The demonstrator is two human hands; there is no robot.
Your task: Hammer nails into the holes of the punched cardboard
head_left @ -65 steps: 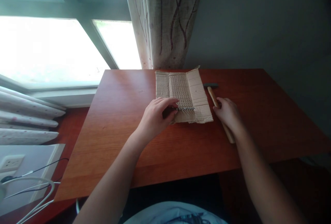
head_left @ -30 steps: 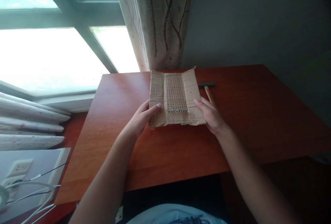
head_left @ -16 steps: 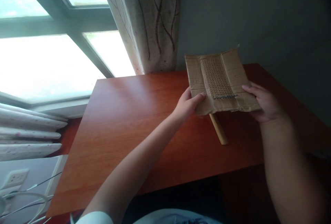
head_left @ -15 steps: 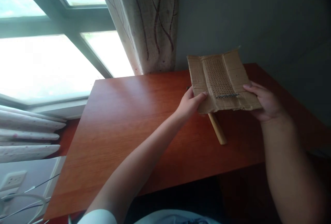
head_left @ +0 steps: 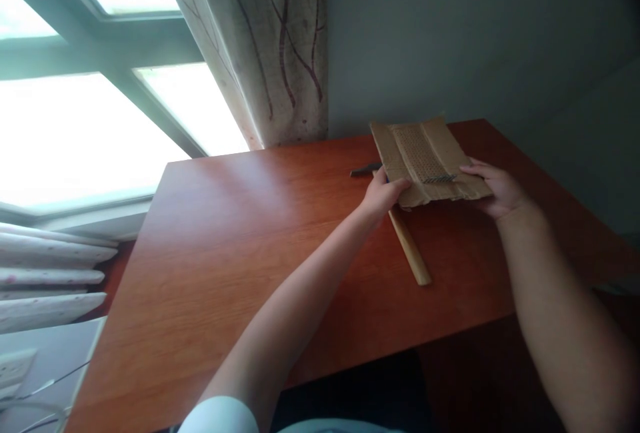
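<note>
A creased piece of cardboard (head_left: 397,170) is held between my two hands above the table. Its middle panel carries a grid of small dark marks, with a row of thin, dark metallic pieces along the near end, too small to name surely. My left hand (head_left: 384,194) pinches the near left edge, thumb on top. At the right edge, my right hand (head_left: 497,186) grips with its thumb above and fingers underneath. Below the cardboard lies a hammer (head_left: 410,246), its wooden handle pointing toward me and its dark head partly covered.
The reddish-brown wooden table (head_left: 240,266) stands against a grey wall (head_left: 450,40). A patterned curtain (head_left: 285,53) and a bright window (head_left: 50,133) are at the left. Near the table's left edge are a wall socket (head_left: 15,368) and cables.
The cardboard has been lowered and tilted flatter, moving away from me with both hands. More of the hammer, including part of its head, now shows. My view has shifted slightly.
</note>
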